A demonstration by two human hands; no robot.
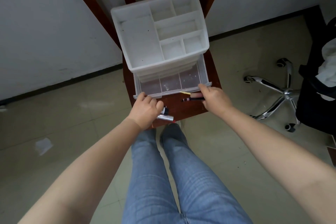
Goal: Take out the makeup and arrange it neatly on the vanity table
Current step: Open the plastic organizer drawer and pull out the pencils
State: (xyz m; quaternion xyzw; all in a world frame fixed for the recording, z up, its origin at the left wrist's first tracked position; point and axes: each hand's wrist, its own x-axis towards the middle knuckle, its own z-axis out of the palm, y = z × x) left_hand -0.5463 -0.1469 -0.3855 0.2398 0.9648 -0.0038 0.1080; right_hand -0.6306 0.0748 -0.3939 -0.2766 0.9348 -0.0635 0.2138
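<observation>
My left hand [145,109] gripped the front left corner of the open drawer [171,83]; my right hand [214,98] gripped its right corner. Between them on the wooden chair seat [183,109] lay a silver tube [165,117] and a black pencil [192,99]. The drawer's three compartments were bare. Beyond stood the white organizer [158,31].

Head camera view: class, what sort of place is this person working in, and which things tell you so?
Probably a plain room in a home or office, not a proper vanity: the plastic organiser sits on a wooden chair, on a tiled floor, with a swivel office chair beside it.
</observation>
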